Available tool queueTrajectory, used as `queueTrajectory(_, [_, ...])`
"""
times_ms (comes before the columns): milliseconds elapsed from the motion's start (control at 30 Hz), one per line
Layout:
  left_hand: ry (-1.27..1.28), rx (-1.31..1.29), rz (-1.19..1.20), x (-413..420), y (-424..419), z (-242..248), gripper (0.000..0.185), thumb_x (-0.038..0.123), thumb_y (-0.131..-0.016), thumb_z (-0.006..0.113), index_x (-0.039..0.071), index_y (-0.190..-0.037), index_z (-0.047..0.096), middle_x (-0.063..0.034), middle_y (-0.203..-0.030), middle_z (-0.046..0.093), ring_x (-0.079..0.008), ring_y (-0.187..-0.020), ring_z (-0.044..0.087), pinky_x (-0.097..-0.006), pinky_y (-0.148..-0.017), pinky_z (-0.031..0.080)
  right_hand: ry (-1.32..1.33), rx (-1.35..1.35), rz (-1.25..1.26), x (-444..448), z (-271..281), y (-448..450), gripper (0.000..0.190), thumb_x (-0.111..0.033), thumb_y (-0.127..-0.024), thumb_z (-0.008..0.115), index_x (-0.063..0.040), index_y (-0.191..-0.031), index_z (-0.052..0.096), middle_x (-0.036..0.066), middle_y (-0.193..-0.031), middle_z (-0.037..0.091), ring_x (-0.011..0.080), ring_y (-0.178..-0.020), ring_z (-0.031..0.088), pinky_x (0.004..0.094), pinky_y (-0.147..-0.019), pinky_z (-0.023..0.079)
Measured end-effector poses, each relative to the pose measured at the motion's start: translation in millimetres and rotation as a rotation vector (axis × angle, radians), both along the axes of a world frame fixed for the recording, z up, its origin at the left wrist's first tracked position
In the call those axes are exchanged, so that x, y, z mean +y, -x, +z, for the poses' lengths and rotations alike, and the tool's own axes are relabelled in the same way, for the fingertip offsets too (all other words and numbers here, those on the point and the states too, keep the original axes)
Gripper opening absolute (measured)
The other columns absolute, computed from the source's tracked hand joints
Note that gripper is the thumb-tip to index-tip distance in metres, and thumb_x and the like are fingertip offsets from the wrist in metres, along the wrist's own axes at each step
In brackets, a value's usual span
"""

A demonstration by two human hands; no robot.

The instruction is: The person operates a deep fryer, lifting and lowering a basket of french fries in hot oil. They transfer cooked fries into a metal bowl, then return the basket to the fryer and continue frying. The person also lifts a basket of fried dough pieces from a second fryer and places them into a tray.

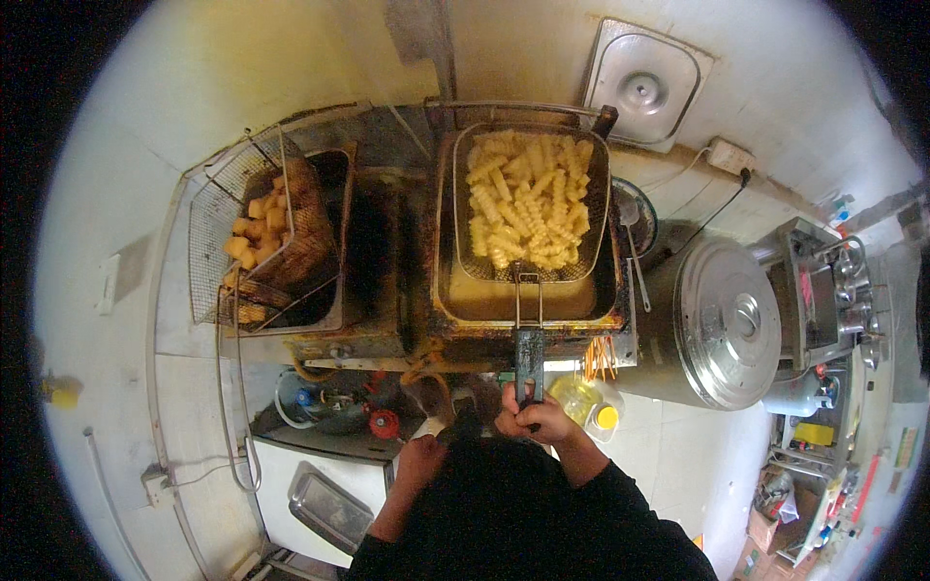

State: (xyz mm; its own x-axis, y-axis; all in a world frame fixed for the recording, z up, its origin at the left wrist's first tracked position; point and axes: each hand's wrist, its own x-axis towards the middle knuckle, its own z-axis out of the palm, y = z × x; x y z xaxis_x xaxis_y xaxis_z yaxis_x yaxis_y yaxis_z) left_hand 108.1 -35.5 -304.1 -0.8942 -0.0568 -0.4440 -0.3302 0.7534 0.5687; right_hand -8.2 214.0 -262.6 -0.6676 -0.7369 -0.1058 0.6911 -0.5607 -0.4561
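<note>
My right hand [536, 421] grips the dark handle of a wire fryer basket [604, 218]. Crinkle-cut fries [534, 196] fill much of that basket, which sits over the right fryer vat [523, 301] with cloudy yellowish oil showing at its near end. My left hand [423, 456] is low beside my dark clothing, near a pale thing; its fingers are partly hidden, so whether it holds anything cannot be told. At the left, a second wire basket [211, 254] leans tilted on the left fryer vat [340, 240], with golden-brown fried chunks [263, 221] in it.
A large lidded metal pot [730, 323] stands right of the fryer. A skimmer [638, 265] rests against a round dish near it. Below are an oil jug with a yellow cap [604, 417], a red gas regulator [383, 423] and a metal tray [330, 512]. A power strip [730, 157] is behind.
</note>
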Motion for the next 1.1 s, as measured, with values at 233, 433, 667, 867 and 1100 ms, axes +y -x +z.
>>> queueTrajectory(233, [-0.058, -0.139, 0.068, 1, 0, 3, 0.031, 0.027, -0.082, 0.065, -0.001, -0.071, 0.061, -0.0236, -0.07, 0.062, -0.041, -0.07, 0.062, -0.0473, -0.061, 0.048, -0.006, -0.086, -0.017, 2, -21, 1, 0.024, -0.003, -0.066, 0.061, -0.004, -0.087, 0.049, 0.006, -0.063, 0.045, 0.0157, -0.054, 0.041, 0.0287, -0.049, 0.031])
queueTrajectory(433, [-0.056, -0.059, 0.061, 1, 1, 6, 0.029, 0.024, -0.081, 0.067, -0.002, -0.07, 0.06, -0.0225, -0.067, 0.061, -0.0401, -0.066, 0.062, -0.0462, -0.059, 0.048, -0.061, -0.037, 0.0, 0, -20, 1, 0.023, -0.008, -0.067, 0.065, -0.005, -0.084, 0.05, 0.005, -0.064, 0.046, 0.0143, -0.055, 0.041, 0.0279, -0.049, 0.032])
queueTrajectory(667, [-0.095, 0.02, 0.048, -2, -2, -4, 0.027, 0.022, -0.079, 0.067, -0.002, -0.07, 0.059, -0.0229, -0.067, 0.06, -0.0406, -0.066, 0.061, -0.0461, -0.059, 0.047, -0.067, 0.001, 0.001, -1, -12, 5, 0.02, -0.009, -0.068, 0.065, -0.004, -0.08, 0.05, 0.006, -0.063, 0.047, 0.013, -0.055, 0.041, 0.027, -0.048, 0.03])
queueTrajectory(867, [-0.111, 0.019, 0.083, 2, -8, 6, 0.028, 0.023, -0.081, 0.065, -0.002, -0.071, 0.057, -0.0235, -0.068, 0.059, -0.0418, -0.069, 0.06, -0.0473, -0.061, 0.046, -0.071, -0.028, -0.052, -2, -2, -2, 0.016, -0.006, -0.068, 0.062, -0.003, -0.076, 0.049, 0.006, -0.062, 0.045, 0.0147, -0.055, 0.042, 0.0272, -0.05, 0.031])
queueTrajectory(1100, [-0.114, 0.052, 0.183, 7, -31, 11, 0.031, 0.026, -0.083, 0.064, -0.001, -0.073, 0.057, -0.023, -0.069, 0.06, -0.0412, -0.067, 0.059, -0.0474, -0.061, 0.045, 0.089, -0.011, -0.109, -17, 24, -9, 0.014, -0.006, -0.076, 0.052, -0.007, -0.09, 0.051, 0.002, -0.061, 0.04, 0.0145, -0.059, 0.041, 0.0301, -0.055, 0.03])
